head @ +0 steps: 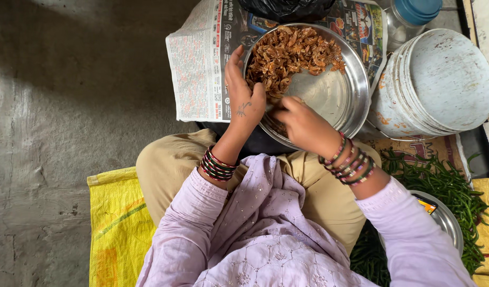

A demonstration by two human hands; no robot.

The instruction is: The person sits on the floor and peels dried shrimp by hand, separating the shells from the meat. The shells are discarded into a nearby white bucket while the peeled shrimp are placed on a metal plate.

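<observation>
The steel plate (pixel 344 95) is gripped at its near rim by the left hand (pixel 244 95) — dried shrimp (pixel 289 53) are pinched by the right hand (pixel 303 125); newspaper (pixel 199 69) lies beneath.

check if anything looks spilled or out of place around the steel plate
Nothing looks spilled. The brown dried bits are heaped on the far side of the steel plate, leaving the near part bare. The white bucket beside it shows rusty stains.

white bucket (pixel 441 79), green chillies (pixel 446 183), newspaper (pixel 199 64)
</observation>
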